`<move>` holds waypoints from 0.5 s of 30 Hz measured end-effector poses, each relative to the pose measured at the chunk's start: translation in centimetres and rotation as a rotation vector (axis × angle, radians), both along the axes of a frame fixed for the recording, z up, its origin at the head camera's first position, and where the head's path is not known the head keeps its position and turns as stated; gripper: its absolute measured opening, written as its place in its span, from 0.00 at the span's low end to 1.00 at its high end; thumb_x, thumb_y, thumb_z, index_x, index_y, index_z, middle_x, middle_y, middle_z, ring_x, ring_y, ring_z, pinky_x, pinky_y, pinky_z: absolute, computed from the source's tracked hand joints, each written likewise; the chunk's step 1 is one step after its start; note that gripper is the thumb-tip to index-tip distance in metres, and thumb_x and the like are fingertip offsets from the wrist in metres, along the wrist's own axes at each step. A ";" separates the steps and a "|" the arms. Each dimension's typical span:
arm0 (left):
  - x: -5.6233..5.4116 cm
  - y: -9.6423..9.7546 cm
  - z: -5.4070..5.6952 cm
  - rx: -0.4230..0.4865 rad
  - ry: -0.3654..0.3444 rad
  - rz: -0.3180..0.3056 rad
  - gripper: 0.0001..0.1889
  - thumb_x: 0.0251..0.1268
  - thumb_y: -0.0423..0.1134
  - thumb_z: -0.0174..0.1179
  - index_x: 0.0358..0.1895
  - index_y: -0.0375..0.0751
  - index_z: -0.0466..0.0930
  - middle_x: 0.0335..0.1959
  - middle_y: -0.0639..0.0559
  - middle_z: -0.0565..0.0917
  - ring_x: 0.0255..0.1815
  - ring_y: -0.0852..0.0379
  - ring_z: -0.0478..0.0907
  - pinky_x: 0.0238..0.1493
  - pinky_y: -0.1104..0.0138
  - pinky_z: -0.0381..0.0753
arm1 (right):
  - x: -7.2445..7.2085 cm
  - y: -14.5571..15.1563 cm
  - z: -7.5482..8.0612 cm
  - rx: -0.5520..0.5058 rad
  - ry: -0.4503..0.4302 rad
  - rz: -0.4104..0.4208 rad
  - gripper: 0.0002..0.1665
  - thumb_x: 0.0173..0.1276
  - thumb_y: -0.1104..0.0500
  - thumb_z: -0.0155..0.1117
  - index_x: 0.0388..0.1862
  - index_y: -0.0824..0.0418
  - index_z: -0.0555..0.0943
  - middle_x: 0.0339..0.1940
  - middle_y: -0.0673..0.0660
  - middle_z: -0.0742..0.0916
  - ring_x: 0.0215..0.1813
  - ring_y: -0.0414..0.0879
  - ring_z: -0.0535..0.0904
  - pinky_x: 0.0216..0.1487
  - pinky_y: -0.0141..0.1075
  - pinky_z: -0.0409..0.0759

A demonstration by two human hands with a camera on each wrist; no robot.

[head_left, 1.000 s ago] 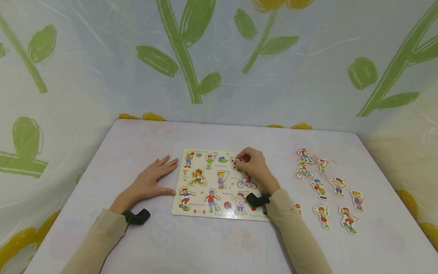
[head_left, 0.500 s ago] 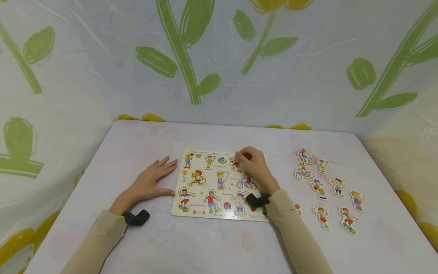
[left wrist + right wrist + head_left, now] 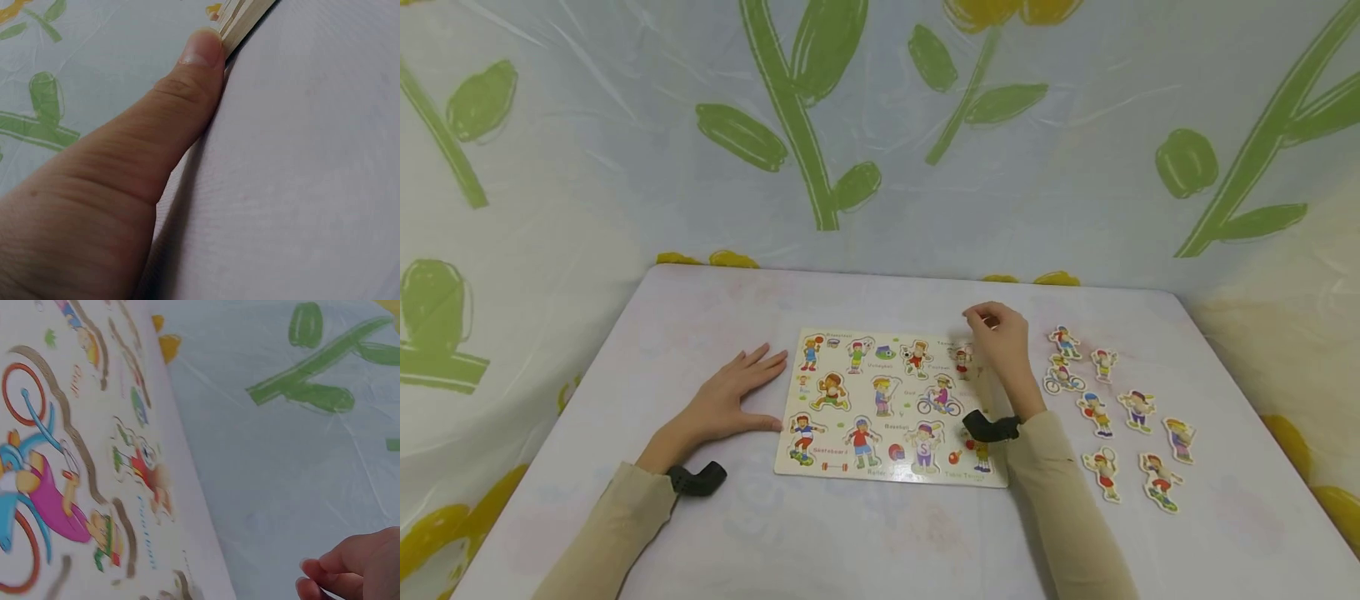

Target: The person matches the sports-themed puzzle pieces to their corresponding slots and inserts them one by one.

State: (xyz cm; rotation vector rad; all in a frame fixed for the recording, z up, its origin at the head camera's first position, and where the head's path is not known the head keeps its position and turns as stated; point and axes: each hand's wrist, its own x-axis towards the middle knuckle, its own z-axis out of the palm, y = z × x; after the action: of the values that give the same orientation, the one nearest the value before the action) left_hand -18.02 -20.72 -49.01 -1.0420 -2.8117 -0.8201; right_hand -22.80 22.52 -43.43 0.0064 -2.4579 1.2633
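A cream wooden puzzle board printed with children playing sports lies flat on the table. My left hand rests beside its left side with fingers spread. The left thumb touches the board's edge. My right hand is over the board's far right corner, its fingers loosely curled and holding nothing. In the right wrist view, the right hand's fingertips sit close together. A football player puzzle piece with a small knob lies in its recess near the top of the board.
Several loose puzzle pieces lie right of the board, among them a cyclist, a baseball player, a golfer, a tennis player and a skateboarder. A flower-patterned sheet hangs behind the table.
My right hand has let go of the football player piece and moved right and back from it, uncovering it on the board. The left hand stays in place.
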 end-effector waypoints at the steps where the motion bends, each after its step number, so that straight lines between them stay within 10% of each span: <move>1: 0.0 0.0 0.0 0.000 -0.003 0.000 0.52 0.48 0.64 0.72 0.75 0.40 0.64 0.76 0.49 0.63 0.79 0.42 0.49 0.78 0.47 0.44 | -0.1 0.5 0.1 -0.001 -0.014 -0.021 0.12 0.72 0.59 0.60 0.40 0.66 0.87 0.39 0.62 0.87 0.35 0.48 0.76 0.32 0.30 0.70; 15: 0.0 0.0 -0.1 0.000 -0.027 0.004 0.52 0.49 0.66 0.71 0.75 0.42 0.63 0.77 0.51 0.62 0.80 0.45 0.47 0.78 0.48 0.42 | 0.1 7.2 0.3 -0.058 -0.049 -0.263 0.17 0.73 0.53 0.60 0.44 0.66 0.87 0.31 0.47 0.84 0.33 0.38 0.73 0.31 0.27 0.69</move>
State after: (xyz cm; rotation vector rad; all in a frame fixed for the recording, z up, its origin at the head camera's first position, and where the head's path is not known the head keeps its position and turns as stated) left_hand -17.98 -20.74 -49.08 -1.0330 -2.8350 -0.8393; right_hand -22.70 29.74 -43.10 -0.3553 -2.3661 1.2301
